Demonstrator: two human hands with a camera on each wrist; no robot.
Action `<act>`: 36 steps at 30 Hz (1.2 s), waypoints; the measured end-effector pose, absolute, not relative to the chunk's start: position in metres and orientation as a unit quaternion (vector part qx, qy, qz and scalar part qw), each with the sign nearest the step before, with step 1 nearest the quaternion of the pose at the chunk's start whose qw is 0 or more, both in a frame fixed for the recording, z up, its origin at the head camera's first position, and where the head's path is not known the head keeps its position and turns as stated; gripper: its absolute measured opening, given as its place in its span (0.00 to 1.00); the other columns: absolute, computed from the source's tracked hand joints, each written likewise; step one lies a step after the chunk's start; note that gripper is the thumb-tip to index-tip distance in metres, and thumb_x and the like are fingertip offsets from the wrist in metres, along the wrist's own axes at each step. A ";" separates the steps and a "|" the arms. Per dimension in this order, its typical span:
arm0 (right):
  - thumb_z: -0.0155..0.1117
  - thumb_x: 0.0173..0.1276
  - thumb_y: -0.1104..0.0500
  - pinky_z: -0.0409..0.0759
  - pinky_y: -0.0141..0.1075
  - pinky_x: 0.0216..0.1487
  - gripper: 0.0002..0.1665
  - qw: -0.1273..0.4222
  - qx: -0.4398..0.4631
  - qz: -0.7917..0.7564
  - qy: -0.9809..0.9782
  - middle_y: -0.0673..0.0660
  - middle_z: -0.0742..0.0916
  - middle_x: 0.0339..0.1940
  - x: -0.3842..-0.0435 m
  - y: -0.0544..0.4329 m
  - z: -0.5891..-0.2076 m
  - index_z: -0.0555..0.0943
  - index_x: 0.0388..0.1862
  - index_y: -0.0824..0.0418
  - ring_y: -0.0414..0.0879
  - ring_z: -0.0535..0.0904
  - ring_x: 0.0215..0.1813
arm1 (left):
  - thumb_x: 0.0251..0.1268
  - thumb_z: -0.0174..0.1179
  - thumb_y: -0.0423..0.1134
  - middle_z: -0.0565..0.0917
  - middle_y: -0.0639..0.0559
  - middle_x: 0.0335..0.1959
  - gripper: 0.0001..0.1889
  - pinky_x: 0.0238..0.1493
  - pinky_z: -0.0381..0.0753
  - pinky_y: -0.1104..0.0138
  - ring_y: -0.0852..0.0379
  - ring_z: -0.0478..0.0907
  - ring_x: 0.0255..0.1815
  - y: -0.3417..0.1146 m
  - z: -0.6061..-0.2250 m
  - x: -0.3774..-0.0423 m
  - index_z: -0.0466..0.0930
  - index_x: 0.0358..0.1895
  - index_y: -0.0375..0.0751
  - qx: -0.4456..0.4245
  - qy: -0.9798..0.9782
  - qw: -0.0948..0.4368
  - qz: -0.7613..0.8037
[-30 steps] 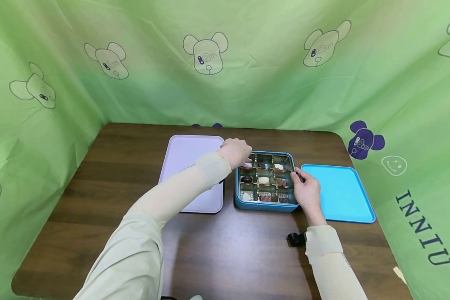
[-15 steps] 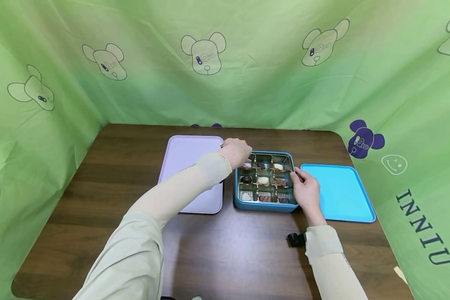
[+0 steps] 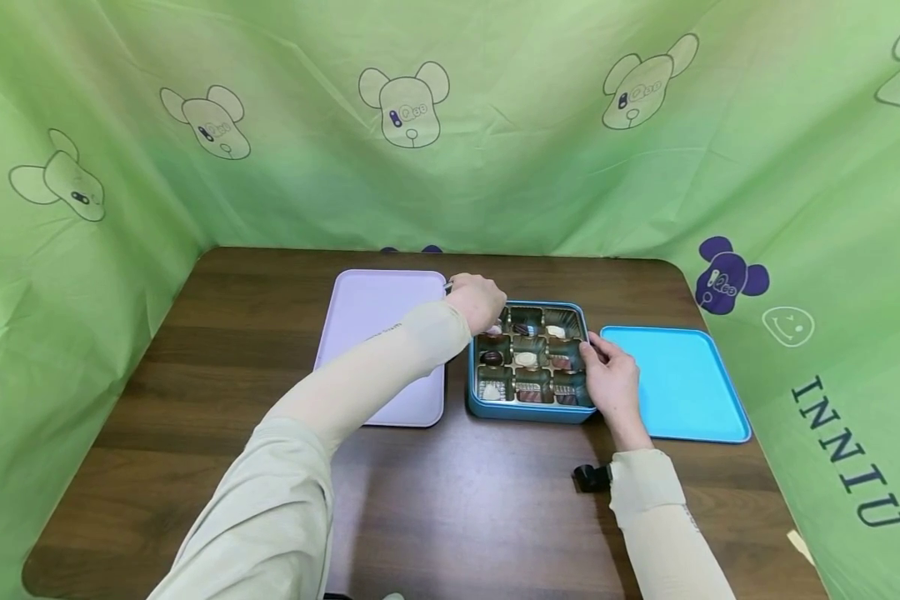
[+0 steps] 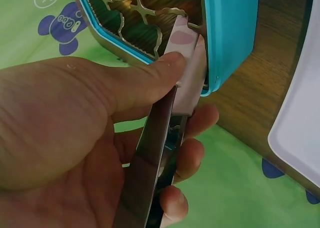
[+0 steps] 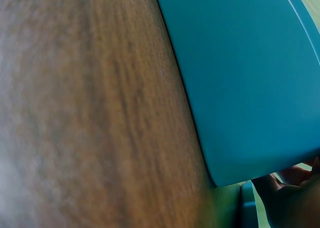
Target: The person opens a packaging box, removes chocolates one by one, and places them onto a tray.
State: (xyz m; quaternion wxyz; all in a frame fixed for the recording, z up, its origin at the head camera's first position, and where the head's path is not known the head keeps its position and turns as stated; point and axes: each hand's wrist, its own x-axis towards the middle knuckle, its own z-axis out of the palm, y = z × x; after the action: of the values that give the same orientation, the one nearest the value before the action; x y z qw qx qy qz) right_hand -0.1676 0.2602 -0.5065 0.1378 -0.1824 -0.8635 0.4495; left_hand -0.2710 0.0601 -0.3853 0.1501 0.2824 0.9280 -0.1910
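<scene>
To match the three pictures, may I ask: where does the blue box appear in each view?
Head: the blue box stands right of centre, between the lilac tray and the bright-blue tray.
Left wrist: at the top, around the middle.
Right wrist: its side wall fills the upper right.
Shared landmark: the brown table.

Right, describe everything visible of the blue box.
The box looks like blue plastic or metal, with rounded corners and an open top. A shiny nine-part insert holds small pieces. It sits flat on the table between a purple tray and a blue tray. The right hand holds its right side; the left hand partly hides its far left corner.
</scene>
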 end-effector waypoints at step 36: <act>0.55 0.80 0.51 0.72 0.25 0.42 0.26 0.127 -0.189 0.453 -0.862 0.68 0.84 0.60 -0.166 0.258 -0.503 0.77 0.68 0.64 0.55 0.81 0.55 | 0.78 0.52 0.54 0.88 0.56 0.47 0.15 0.37 0.81 0.58 0.55 0.82 0.40 0.030 -0.391 -0.264 0.87 0.50 0.54 0.347 0.919 0.071 -0.171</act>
State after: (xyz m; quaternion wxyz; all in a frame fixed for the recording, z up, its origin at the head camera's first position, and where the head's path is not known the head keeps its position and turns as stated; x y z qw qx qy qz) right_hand -0.1658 0.2583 -0.5035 0.1271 -0.1888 -0.8619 0.4531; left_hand -0.2640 0.0301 -0.3906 0.0709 0.3470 0.9194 -0.1709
